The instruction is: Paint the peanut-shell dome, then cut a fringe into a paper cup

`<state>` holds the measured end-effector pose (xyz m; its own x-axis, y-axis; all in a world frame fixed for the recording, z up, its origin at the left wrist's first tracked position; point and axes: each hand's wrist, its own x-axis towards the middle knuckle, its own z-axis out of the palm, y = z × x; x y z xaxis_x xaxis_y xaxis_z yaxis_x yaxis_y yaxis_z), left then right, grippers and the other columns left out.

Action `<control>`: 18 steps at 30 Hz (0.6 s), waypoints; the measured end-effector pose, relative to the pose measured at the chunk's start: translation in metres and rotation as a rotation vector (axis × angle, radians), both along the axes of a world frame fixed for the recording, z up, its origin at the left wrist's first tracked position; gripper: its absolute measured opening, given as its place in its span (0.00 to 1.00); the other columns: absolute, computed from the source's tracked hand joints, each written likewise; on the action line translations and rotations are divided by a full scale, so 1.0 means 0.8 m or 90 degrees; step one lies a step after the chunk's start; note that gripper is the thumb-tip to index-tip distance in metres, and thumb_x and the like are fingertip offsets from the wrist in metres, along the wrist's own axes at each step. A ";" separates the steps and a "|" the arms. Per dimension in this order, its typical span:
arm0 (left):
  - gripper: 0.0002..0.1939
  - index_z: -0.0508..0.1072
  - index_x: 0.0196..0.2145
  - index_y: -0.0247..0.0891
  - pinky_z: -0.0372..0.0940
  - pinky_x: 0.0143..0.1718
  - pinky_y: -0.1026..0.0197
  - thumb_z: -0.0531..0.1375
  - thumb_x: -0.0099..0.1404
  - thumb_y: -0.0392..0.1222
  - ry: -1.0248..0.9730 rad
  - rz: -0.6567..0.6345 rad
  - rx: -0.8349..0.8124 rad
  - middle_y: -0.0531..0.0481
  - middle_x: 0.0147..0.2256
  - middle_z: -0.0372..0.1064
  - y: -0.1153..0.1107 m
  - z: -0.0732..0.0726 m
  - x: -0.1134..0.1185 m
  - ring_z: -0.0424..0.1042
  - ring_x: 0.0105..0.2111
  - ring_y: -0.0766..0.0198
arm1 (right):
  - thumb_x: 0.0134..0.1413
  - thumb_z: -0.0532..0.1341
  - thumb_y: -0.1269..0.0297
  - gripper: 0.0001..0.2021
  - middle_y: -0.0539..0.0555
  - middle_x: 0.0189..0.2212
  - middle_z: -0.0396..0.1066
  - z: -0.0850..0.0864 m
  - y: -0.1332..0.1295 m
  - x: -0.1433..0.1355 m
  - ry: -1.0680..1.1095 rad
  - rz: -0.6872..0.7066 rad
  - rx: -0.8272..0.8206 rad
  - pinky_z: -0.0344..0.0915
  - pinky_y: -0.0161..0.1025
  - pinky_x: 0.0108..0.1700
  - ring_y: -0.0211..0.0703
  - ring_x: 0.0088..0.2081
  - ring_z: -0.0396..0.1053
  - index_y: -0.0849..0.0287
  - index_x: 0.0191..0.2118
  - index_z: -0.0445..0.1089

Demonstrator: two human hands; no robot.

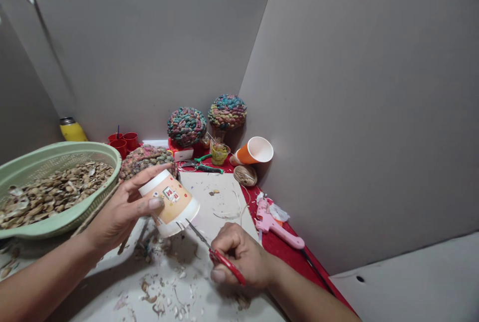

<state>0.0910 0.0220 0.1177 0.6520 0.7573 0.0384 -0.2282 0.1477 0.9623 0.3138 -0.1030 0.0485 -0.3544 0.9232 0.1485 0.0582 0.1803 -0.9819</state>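
My left hand [125,207] is closed around a printed paper cup [175,197], thumb on its near side and fingers behind it. The cup is tilted, its white rim toward the lower right, and short slits run in from that rim. In my right hand [243,257] is a pair of red-handled scissors [226,263]. Their blades meet the cup's rim beside the slits. Shell scraps [160,299] and bits of fibre lie on the pale board [220,202] below.
A green basket [108,155] of shell pieces stands at left. Several shell-covered balls, including a multicoloured one [187,126], sit at the back. An orange paper cup [254,152], twine coil [245,175], green-handled pliers [209,168] and pink glue gun [279,227] lie near the right wall.
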 end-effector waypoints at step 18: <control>0.32 0.80 0.55 0.50 0.73 0.48 0.59 0.77 0.51 0.48 -0.001 -0.021 0.010 0.47 0.49 0.80 -0.003 0.002 0.000 0.76 0.54 0.47 | 0.46 0.72 0.37 0.36 0.40 0.13 0.43 -0.001 -0.001 0.001 0.026 0.029 -0.054 0.41 0.31 0.19 0.26 0.18 0.40 0.57 0.14 0.52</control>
<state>0.0910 0.0195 0.1191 0.6760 0.7352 0.0512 -0.2249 0.1396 0.9643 0.3150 -0.1038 0.0474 -0.3909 0.9165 0.0854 0.0109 0.0973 -0.9952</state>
